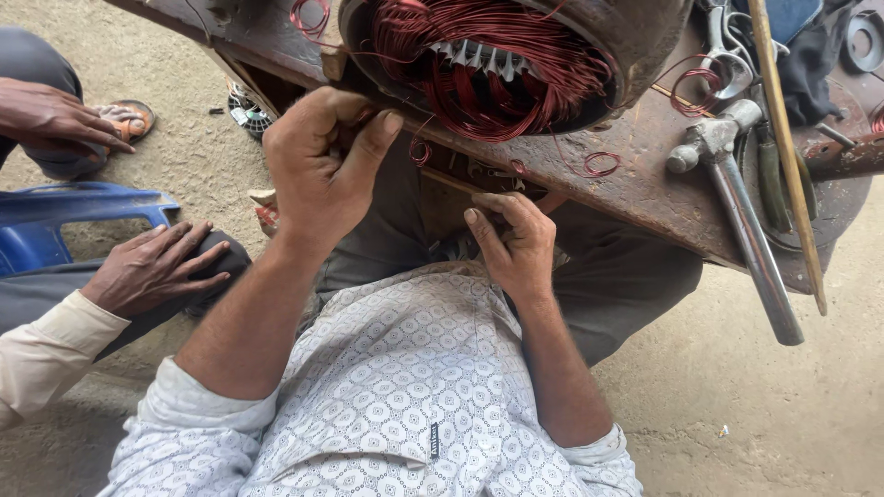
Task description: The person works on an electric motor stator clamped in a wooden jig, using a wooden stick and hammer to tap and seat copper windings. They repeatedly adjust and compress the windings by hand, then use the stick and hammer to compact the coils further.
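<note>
Far left: a second person sits close by, one hand (pixel 55 115) on a raised knee, the other hand (pixel 157 267) flat on a thigh beside a blue plastic chair (pixel 55 216). Neither touches the work.

The worker's left hand (pixel 322 166) is closed tight, thumb pressed against curled fingers, at the near edge of the wooden bench (pixel 645 184), just below the rim of the motor housing (pixel 635 37). The pinch suggests it is gripping a strand of copper wire, likely to keep tension on it; the strand itself cannot be made out inside the grip.

The copper winding (pixel 479 64) sits inside the housing on the bench, above both hands. The housing lies on its side with its open mouth turned toward the worker, so its long axis appears to run from the worker away across the bench, which gives access to the slots.

The right hand (pixel 516 244) is lower, under the bench edge near the lap, fingers curled narrowly; whether it holds anything cannot be told.

Right: loose wire loops (pixel 599 166), a metal hammer (pixel 737 202) with its handle pointing down-right, and a long wooden stick (pixel 787 156) lie within reach.
</note>
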